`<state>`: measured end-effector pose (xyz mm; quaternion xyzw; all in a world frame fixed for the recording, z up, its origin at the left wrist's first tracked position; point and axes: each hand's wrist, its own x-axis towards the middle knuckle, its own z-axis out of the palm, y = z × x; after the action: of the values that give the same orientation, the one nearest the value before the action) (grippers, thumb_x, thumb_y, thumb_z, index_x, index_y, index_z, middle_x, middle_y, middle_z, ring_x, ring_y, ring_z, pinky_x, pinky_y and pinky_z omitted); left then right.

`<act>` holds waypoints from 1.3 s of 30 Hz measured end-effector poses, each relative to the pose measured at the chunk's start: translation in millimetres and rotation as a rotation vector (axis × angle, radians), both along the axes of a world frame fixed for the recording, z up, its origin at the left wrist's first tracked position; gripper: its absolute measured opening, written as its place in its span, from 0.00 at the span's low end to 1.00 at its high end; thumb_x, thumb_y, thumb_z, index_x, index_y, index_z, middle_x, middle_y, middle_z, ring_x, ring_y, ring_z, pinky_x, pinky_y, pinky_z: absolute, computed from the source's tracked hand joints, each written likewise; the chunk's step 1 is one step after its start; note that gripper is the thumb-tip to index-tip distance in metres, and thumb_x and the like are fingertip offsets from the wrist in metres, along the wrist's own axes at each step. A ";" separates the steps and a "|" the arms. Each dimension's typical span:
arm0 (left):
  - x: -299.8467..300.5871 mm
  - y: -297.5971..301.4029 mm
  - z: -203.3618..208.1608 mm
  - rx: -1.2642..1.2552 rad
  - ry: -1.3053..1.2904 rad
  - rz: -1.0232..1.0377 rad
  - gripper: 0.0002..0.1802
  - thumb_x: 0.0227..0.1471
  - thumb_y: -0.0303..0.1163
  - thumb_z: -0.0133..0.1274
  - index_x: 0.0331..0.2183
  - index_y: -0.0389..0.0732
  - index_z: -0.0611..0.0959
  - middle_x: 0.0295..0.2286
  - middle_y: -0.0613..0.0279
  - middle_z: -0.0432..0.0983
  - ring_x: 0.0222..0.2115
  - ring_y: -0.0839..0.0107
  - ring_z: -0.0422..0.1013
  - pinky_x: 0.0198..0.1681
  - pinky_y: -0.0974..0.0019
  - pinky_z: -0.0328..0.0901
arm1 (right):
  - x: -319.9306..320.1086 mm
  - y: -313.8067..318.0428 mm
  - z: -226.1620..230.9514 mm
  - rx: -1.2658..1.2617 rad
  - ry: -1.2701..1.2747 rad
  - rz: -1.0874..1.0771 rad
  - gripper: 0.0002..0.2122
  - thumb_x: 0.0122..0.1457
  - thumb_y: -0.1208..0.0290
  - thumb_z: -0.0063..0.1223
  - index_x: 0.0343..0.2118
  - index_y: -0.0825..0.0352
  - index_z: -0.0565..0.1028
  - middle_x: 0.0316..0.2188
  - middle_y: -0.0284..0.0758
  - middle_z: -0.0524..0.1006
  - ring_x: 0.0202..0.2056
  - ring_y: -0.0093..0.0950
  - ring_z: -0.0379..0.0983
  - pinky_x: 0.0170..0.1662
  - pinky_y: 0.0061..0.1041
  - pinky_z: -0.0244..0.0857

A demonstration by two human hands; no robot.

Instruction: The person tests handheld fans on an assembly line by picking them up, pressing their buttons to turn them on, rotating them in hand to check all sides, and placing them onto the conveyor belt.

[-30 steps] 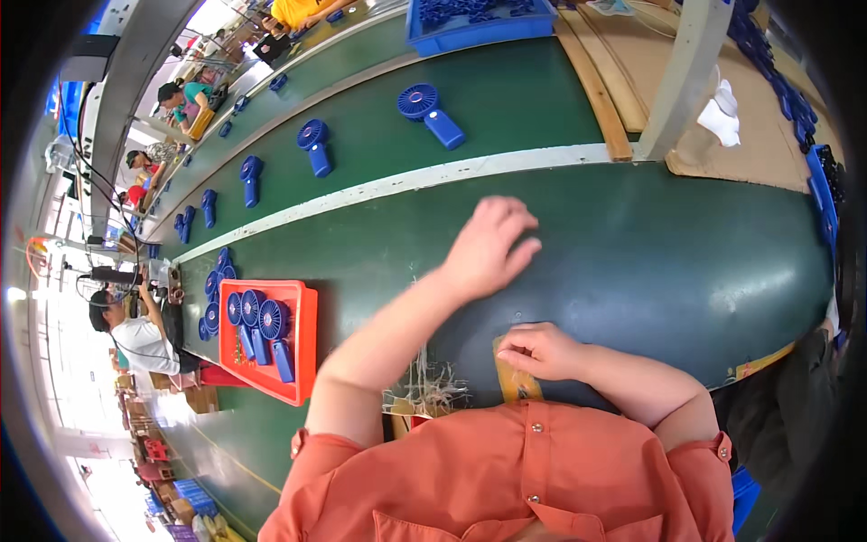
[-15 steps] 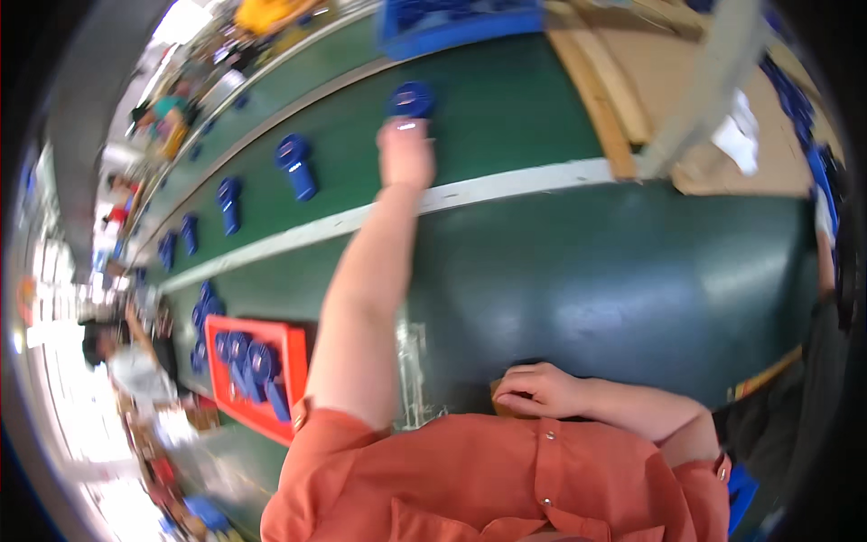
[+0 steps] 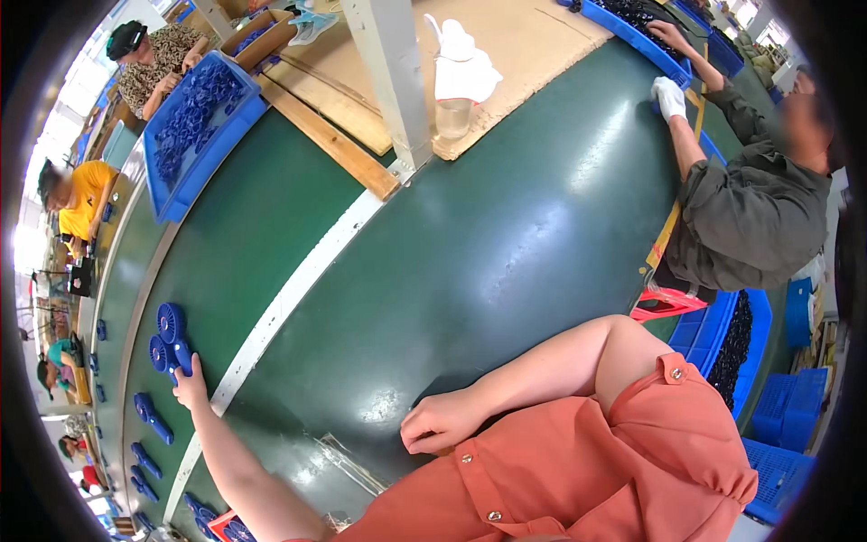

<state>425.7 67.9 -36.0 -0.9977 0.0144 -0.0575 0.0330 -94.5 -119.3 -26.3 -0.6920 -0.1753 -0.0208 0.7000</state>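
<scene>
My left hand (image 3: 190, 387) reaches out to the left over the green belt, its fingers closed at the handle of a blue handheld fan (image 3: 171, 323). A second blue fan (image 3: 160, 353) lies right against the first, its handle partly behind my fingers. Whether I grip both handles cannot be made out. My right hand (image 3: 437, 424) rests near my body at the close edge of the green table, fingers curled in and holding nothing visible. Further down the belt lies another blue fan (image 3: 153, 418), with several more beyond it.
A white rail (image 3: 293, 287) divides belt from table (image 3: 488, 271). Ahead stand a white post (image 3: 388, 81), wooden planks (image 3: 334, 149) and a blue crate (image 3: 200, 126) of blue parts. To the right a co-worker (image 3: 750, 199) handles a blue bin of dark parts. A red tray shows at lower left.
The view has swung to the right, so the belt and fans appear further left. Two fans now lie together at my left hand, where one showed before. My right hand stays curled at the table edge.
</scene>
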 end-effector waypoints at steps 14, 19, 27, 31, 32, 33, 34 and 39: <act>-355.2 -38.1 101.9 -0.451 0.241 -0.994 0.29 0.26 0.40 0.67 0.35 0.40 0.77 0.44 0.37 0.61 0.47 0.42 0.61 0.49 0.51 0.60 | -2.9 12.6 -7.2 0.621 0.264 -0.197 0.19 0.58 0.67 0.50 0.50 0.68 0.62 0.43 0.34 0.70 0.44 0.22 0.67 0.46 0.25 0.64; -426.3 -39.5 83.1 -0.438 0.172 -0.908 0.29 0.30 0.48 0.64 0.38 0.47 0.77 0.45 0.31 0.60 0.45 0.39 0.62 0.46 0.49 0.62 | -2.1 2.7 3.8 1.013 0.550 -0.260 0.13 0.60 0.71 0.44 0.47 0.64 0.65 0.43 0.33 0.70 0.46 0.25 0.67 0.49 0.29 0.63; -418.4 -17.7 52.2 -0.423 0.165 -0.689 0.42 0.34 0.46 0.63 0.50 0.37 0.66 0.42 0.47 0.66 0.44 0.52 0.65 0.44 0.56 0.63 | 4.1 -9.2 17.9 1.149 0.680 -0.335 0.17 0.60 0.58 0.43 0.43 0.68 0.67 0.36 0.39 0.73 0.39 0.35 0.72 0.43 0.35 0.67; -401.2 -33.2 49.0 -0.579 0.231 -0.560 0.39 0.35 0.43 0.63 0.47 0.34 0.67 0.38 0.47 0.69 0.38 0.54 0.68 0.40 0.58 0.65 | -0.4 -21.6 23.4 0.957 0.675 -0.442 0.13 0.60 0.62 0.45 0.41 0.66 0.66 0.35 0.40 0.74 0.34 0.33 0.74 0.38 0.31 0.69; -395.7 -34.9 48.2 -0.718 0.324 -0.534 0.38 0.35 0.43 0.63 0.46 0.33 0.67 0.36 0.47 0.70 0.37 0.53 0.69 0.39 0.59 0.65 | -4.5 -22.9 29.8 0.885 0.626 -0.493 0.13 0.59 0.63 0.47 0.41 0.66 0.66 0.35 0.39 0.74 0.32 0.30 0.73 0.35 0.28 0.69; -399.3 -38.1 45.6 -0.818 0.266 -0.574 0.33 0.41 0.41 0.61 0.44 0.33 0.68 0.32 0.50 0.72 0.33 0.60 0.71 0.36 0.63 0.66 | -7.6 -23.3 37.2 0.815 0.574 -0.542 0.12 0.59 0.65 0.48 0.41 0.66 0.65 0.34 0.39 0.74 0.30 0.28 0.73 0.33 0.26 0.69; -406.5 -46.5 44.7 -0.827 0.265 -0.590 0.33 0.41 0.41 0.61 0.44 0.33 0.68 0.32 0.50 0.72 0.33 0.60 0.71 0.36 0.63 0.66 | -10.7 -22.9 44.5 0.808 0.562 -0.556 0.12 0.59 0.65 0.48 0.41 0.66 0.65 0.34 0.39 0.74 0.30 0.28 0.73 0.33 0.26 0.69; -446.3 -84.0 47.7 -2.105 0.844 -0.340 0.16 0.54 0.30 0.49 0.42 0.36 0.65 0.30 0.56 0.73 0.26 0.71 0.71 0.32 0.68 0.68 | -10.6 -24.2 59.9 0.654 0.339 -0.581 0.13 0.56 0.71 0.51 0.42 0.67 0.64 0.32 0.38 0.74 0.30 0.26 0.73 0.34 0.26 0.70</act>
<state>-20.6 -16.1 11.7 -0.4555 0.1037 0.2944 -0.8337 -105.0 -143.5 33.6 -0.4493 0.1585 -0.1566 0.8652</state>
